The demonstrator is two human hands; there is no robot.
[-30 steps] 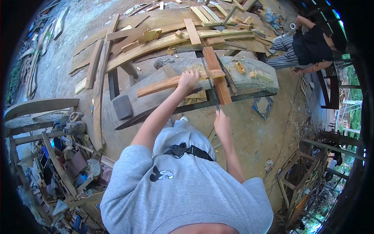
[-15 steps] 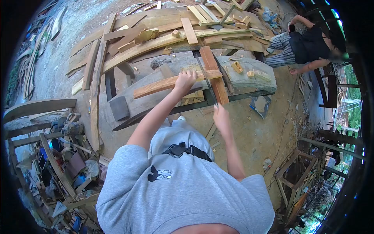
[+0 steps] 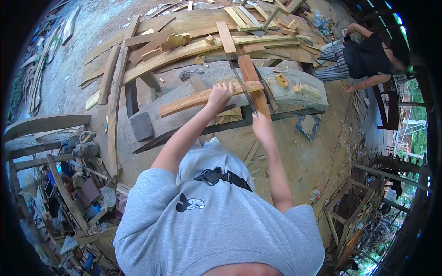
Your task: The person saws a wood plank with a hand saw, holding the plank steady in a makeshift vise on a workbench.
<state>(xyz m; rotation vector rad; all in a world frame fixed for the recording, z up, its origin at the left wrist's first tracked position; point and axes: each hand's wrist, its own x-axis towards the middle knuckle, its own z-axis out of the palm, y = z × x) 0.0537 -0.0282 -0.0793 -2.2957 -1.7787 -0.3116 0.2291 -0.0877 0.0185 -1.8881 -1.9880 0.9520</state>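
In the upper middle of the frame, a grey curved slab (image 3: 271, 73) serves as the work surface, its top weathered and uneven. Wooden bar (image 3: 184, 103) lies along it on a slight slant, right end across a reddish board (image 3: 249, 73) set crosswise. Left hand (image 3: 221, 94) on the bar: fingers bent over the top, partly closed, bar gripped and pressed from above. Right hand (image 3: 261, 123) just beyond the slab's near edge, fingers closed around the near end of a long dark blade (image 3: 249, 99); its handle is hidden in the fist. Blade crosses the bar near its right end, left of the reddish board's middle. Tooth detail too small to read.

Also on the slab: dark square piece (image 3: 142, 127) at the left end; a yellow block (image 3: 282, 81) and small pale blocks (image 3: 297, 88) to the right.

Beyond the slab, top of the frame: planks (image 3: 170, 62) piled loosely, some overlapping at angles. Ground (image 3: 294, 158) brown and dusty, scattered with scraps; a blue-edged piece (image 3: 307, 127) lies right of centre.

Lower left: cluttered rack (image 3: 69, 188), mixed bags and boards. Lower right: open wooden frame (image 3: 348, 202), tilted in view. Upper right: another person (image 3: 363, 57) in a dark top and striped trousers, well apart from the slab. Greenery shows past the right side of the shelter.
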